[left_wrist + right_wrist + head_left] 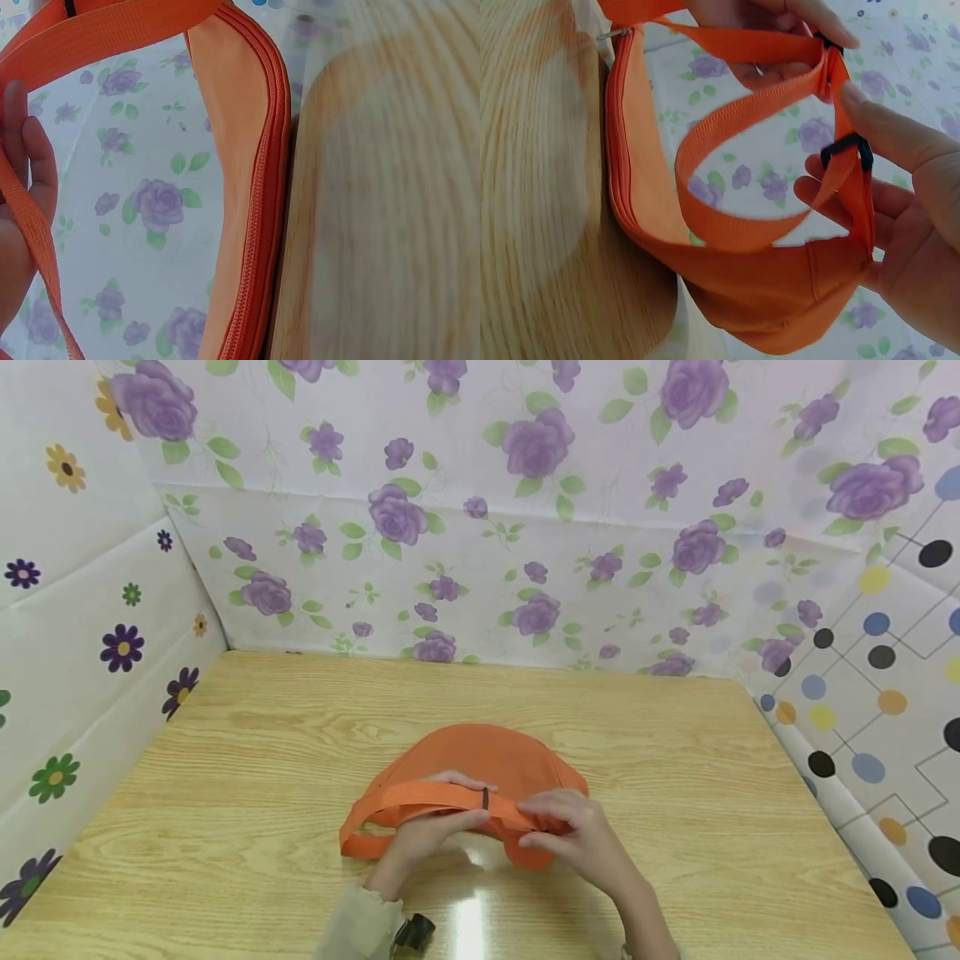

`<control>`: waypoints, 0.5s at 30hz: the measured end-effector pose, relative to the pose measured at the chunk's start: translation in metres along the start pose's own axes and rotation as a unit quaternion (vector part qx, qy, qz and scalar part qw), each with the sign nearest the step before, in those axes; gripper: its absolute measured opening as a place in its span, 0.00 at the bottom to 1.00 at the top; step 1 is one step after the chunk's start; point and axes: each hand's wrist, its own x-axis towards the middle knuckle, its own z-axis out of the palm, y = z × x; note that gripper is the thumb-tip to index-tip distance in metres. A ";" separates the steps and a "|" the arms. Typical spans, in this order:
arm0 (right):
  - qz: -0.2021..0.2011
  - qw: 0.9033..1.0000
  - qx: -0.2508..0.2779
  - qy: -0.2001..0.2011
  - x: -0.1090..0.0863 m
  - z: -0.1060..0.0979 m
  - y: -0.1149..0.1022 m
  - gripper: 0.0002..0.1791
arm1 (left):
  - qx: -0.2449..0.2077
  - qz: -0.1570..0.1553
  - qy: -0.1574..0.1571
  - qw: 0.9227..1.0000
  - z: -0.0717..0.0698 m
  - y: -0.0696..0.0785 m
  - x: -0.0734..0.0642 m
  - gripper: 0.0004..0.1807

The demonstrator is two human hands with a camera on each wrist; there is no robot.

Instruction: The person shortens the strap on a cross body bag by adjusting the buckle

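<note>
Pale-sleeved left grip [431,837] holds orange strap [420,793] over woodgrain table [675,752], flowered sheeting [487,552] behind.

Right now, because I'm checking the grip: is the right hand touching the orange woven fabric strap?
Touching: the right wrist view shows the right hand resting its thumb tip against the orange woven fabric strap.

Fingers [557,804] on orange strap [427,794]

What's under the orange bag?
The orange waist bag rests on a wood-grain table. The patch right beneath it is covered, so anything hidden there can't be seen.
</note>
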 end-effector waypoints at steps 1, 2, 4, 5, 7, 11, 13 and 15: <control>0.004 1.000 0.004 -0.003 -0.001 -0.001 0.000 0.21 | -0.002 0.002 0.001 1.000 0.000 0.000 0.000 0.13; 0.004 1.000 0.007 -0.005 -0.002 -0.001 0.001 0.21 | -0.004 0.002 0.002 1.000 -0.001 0.000 0.000 0.13; 0.005 1.000 0.017 -0.009 -0.003 -0.002 0.001 0.21 | -0.012 -0.006 0.004 1.000 -0.001 0.001 -0.001 0.13; 0.008 1.000 0.021 -0.011 -0.003 -0.002 0.001 0.21 | -0.014 -0.010 0.005 1.000 -0.001 0.001 -0.001 0.13; 0.004 1.000 0.025 -0.009 -0.004 -0.002 0.002 0.20 | -0.014 -0.014 0.008 1.000 -0.001 0.001 -0.001 0.14; 0.001 0.999 0.034 -0.005 -0.005 -0.001 0.004 0.18 | -0.016 -0.005 0.005 1.000 -0.001 0.000 -0.001 0.14; -0.009 0.999 0.036 -0.002 -0.005 0.000 0.005 0.17 | -0.017 -0.001 0.003 1.000 -0.002 -0.001 -0.001 0.14; -0.022 0.999 0.042 0.001 -0.004 0.002 0.006 0.16 | -0.020 -0.005 0.000 1.000 -0.002 -0.002 0.000 0.14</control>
